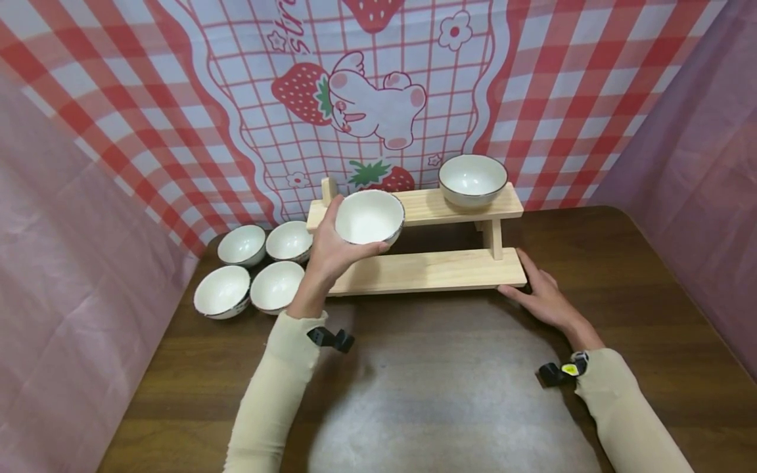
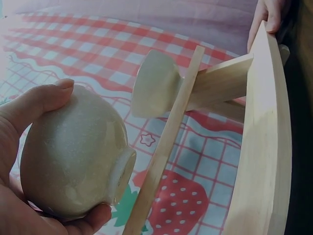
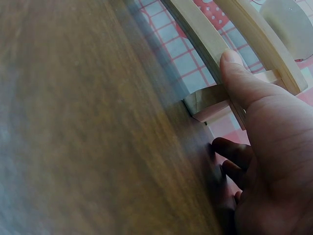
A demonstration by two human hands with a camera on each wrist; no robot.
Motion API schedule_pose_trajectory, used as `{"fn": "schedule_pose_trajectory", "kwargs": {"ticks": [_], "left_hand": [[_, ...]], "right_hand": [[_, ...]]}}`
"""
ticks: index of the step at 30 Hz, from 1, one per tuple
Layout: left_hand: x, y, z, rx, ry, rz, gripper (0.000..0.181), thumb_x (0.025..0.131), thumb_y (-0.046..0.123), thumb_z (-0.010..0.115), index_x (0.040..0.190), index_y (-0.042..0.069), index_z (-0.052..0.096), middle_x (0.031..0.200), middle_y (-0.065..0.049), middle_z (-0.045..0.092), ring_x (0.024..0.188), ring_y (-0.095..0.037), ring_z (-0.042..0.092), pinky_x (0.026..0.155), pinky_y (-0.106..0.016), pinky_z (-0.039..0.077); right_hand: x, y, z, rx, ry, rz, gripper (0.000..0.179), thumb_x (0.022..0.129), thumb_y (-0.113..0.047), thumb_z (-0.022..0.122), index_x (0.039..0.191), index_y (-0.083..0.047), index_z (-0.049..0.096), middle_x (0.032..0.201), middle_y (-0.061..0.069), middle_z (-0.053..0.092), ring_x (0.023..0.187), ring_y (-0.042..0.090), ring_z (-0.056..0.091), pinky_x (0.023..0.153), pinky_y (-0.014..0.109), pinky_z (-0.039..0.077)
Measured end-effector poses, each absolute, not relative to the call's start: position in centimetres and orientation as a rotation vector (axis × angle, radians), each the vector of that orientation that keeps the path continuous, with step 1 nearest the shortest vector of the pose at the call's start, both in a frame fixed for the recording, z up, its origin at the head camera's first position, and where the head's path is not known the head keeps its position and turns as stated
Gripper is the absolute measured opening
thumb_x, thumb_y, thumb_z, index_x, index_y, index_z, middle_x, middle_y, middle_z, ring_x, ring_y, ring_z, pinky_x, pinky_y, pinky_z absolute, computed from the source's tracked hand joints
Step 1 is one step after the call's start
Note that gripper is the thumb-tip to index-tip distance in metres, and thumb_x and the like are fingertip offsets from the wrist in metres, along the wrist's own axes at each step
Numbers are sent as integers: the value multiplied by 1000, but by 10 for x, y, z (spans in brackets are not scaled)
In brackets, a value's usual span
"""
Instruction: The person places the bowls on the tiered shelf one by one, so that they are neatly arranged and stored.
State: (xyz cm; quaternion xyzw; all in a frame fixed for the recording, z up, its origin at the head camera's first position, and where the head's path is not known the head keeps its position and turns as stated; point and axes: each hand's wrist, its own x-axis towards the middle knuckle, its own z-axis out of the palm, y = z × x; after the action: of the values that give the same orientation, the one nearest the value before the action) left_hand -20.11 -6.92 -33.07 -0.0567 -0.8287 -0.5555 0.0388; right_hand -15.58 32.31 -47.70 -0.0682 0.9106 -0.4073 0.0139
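My left hand (image 1: 328, 255) holds a white bowl (image 1: 369, 219) with a dark rim, thumb at the near side and fingers around the far side. In the head view the bowl overlaps the left part of the upper shelf of a two-tier wooden rack (image 1: 422, 270). From the left wrist, the bowl's rounded outside (image 2: 73, 152) and foot ring show beside the upper shelf's edge. My right hand (image 1: 547, 299) grips the right end of the lower shelf, its thumb (image 3: 234, 66) pressing on the wood. A second bowl (image 1: 473, 180) stands upright on the upper shelf's right end.
Several matching bowls (image 1: 221, 290) stand upright in a cluster on the brown wooden table (image 1: 449, 381), left of the rack. Behind the rack hangs a red-and-white checked cloth (image 1: 568, 79) with strawberry prints. Pink curtains (image 1: 71, 263) flank the table.
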Motion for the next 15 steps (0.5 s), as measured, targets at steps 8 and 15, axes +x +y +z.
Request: {"fn": "schedule_pose_trajectory", "kwargs": {"ticks": [8, 15], "left_hand": [[-217, -57, -329, -159, -2535, -1707, 113, 59, 25, 96, 155, 20, 35, 145, -14, 52, 129, -31, 54, 107, -50, 47], [-226, -46, -326, -180, -2545, -1669, 110, 59, 27, 96, 152, 19, 38, 142, -14, 54, 127, -31, 55, 104, -50, 50]], "right_hand": [[-156, 323, -477, -209, 2838, -1262, 95, 95, -36, 66, 162, -12, 4, 165, 25, 19, 143, 54, 25, 110, 75, 19], [-156, 324, -478, -215, 2829, -1273, 94, 96, -36, 66, 162, -12, 3, 165, 25, 18, 143, 54, 24, 111, 74, 16]]}}
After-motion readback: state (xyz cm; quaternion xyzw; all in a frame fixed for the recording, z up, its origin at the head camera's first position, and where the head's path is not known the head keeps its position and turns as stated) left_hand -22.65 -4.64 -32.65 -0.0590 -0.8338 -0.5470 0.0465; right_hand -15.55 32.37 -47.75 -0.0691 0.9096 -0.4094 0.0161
